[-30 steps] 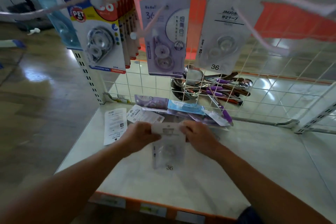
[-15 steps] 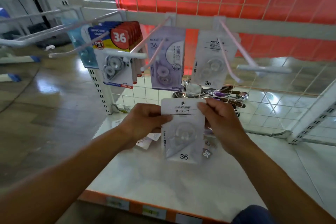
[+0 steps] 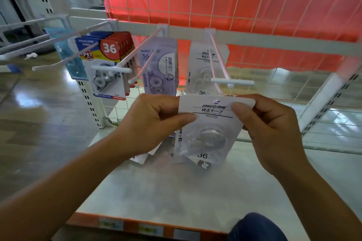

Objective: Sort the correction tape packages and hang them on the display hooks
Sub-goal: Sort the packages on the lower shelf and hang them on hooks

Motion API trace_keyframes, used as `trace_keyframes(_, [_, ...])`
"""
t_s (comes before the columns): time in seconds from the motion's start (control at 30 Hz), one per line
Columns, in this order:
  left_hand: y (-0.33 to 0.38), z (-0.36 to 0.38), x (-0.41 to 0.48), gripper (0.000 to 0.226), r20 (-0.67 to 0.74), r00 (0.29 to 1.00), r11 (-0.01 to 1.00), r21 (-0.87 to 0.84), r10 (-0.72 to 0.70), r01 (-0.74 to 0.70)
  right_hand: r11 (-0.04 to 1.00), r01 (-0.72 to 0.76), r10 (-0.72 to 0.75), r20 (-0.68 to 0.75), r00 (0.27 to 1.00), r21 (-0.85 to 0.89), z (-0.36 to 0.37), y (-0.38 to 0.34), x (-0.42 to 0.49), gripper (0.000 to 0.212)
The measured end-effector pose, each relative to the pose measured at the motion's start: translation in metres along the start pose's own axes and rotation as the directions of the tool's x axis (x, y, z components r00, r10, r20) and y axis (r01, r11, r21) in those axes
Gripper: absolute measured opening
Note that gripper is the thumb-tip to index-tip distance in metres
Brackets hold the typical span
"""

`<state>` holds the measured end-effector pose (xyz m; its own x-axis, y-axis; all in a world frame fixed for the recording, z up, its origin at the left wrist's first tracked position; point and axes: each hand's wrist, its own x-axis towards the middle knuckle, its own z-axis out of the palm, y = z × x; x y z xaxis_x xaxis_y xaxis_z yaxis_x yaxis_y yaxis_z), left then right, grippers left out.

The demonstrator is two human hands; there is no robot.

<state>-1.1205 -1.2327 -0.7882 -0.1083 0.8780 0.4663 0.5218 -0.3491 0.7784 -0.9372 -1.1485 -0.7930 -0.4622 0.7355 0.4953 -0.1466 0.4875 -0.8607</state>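
Note:
A white correction tape package (image 3: 210, 129) marked 36 hangs upright between my hands, just below the right display hook (image 3: 219, 64). My left hand (image 3: 154, 123) pinches its top left corner and my right hand (image 3: 270, 125) pinches its top right corner. A matching white package (image 3: 203, 68) hangs on that right hook. A purple package (image 3: 159, 66) hangs on the middle hook (image 3: 145, 66). A row of red, blue and yellow packages (image 3: 106, 64) hangs further left. More loose packages (image 3: 145, 157) lie on the shelf behind my hands, mostly hidden.
The white shelf (image 3: 176, 188) has an orange front edge with price labels. A wire grid panel (image 3: 215, 1) with red backing stands behind the hooks. Several bare hooks (image 3: 25, 45) stick out at the left. Shiny floor lies to the left.
Both hands lifted the white package off the shelf pile and raised it up toward the right hook. My view tilted upward.

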Motion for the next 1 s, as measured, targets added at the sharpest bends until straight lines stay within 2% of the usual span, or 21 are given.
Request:
trace_keyframes(0.13, [0.002,-0.001,0.004,0.022,-0.011,1.000,0.998,-0.056,-0.012,0.011,1.000,-0.003,0.004,-0.035,0.999,0.028,0.000,-0.003,0.006,0.012])
trace_keyframes(0.3, [-0.002,0.003,0.010,0.030,0.006,0.997,0.990,-0.115,-0.080,0.080,0.998,-0.049,0.051,-0.044,0.998,0.037,0.000,0.000,0.010,0.017])
trace_keyframes(0.67, [-0.004,0.009,0.015,0.023,-0.032,0.996,0.987,-0.141,-0.082,0.077,0.994,0.022,-0.019,-0.031,0.999,0.105,-0.006,0.008,0.018,0.012])
trace_keyframes(0.83, [-0.020,0.010,0.032,0.025,-0.045,0.983,0.978,-0.123,-0.175,0.169,1.000,-0.006,0.006,-0.074,0.997,0.000,-0.004,0.028,0.036,0.017])
trace_keyframes(0.93, [-0.040,0.019,0.058,0.018,-0.170,0.959,0.974,-0.039,-0.227,0.224,0.991,-0.042,0.024,-0.136,0.990,-0.128,-0.002,0.049,0.064,0.016])
trace_keyframes(1.0, [-0.050,0.027,0.078,0.021,-0.239,0.935,0.965,-0.046,-0.262,0.259,0.973,-0.039,-0.002,-0.177,0.984,-0.229,-0.003,0.064,0.089,0.021])
